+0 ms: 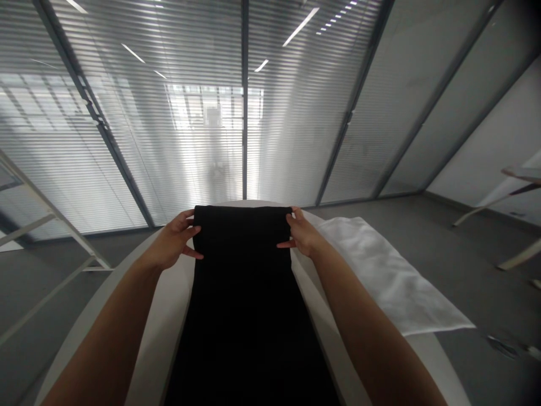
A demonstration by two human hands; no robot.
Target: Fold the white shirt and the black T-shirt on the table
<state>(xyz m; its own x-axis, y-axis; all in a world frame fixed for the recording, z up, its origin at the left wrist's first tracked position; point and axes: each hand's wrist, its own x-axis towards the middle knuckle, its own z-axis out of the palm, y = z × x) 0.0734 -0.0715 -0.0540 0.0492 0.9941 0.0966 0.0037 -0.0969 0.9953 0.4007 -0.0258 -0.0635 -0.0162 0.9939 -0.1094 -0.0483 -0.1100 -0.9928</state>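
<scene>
A long black cloth (243, 299) lies down the middle of a round white table (164, 316), running from its far edge toward me. My left hand (174, 241) pinches the cloth's far left corner, fingers closed on the edge. My right hand (302, 232) pinches the far right corner in the same way. Both arms stretch out along either side of the cloth.
A white towel (389, 273) lies on the table to the right of the black cloth. Glass walls with blinds (245, 113) stand behind the table. A white frame (46, 225) is at the left, another table (522, 175) at the far right, grey floor around.
</scene>
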